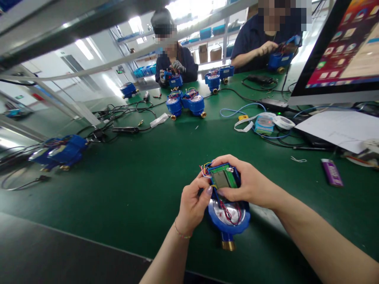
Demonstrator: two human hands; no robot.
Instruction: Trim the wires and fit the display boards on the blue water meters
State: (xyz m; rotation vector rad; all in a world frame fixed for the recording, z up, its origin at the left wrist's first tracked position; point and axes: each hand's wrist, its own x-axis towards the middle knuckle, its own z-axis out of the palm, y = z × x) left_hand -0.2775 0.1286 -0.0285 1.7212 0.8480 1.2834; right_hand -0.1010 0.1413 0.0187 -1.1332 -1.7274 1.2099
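Blue water meter (pixel 227 221) on green worktop (pixel 133 185), near front edge. Right hand (pixel 248 185) fingers pinch green circuit board (pixel 224 177) above meter; left hand (pixel 194 203) fingers pinch board's wired edge. Board, thin wires (pixel 227 211) look fragile: hold by edges. Meter body likely heavy, rigid.

**Count on the green bench**

Two hands, left (pixel 192 205) and right (pixel 248 183), hold one blue water meter (pixel 227 215). Two more meters (pixel 186 103) sit mid-table, two (pixel 219 77) farther back, one (pixel 128 90) far left, and a cluster (pixel 59 152) too tangled to count. Two co-workers each hold one. One monitor (pixel 340 47), one purple lighter (pixel 332 172), one paper sheet (pixel 340 128).
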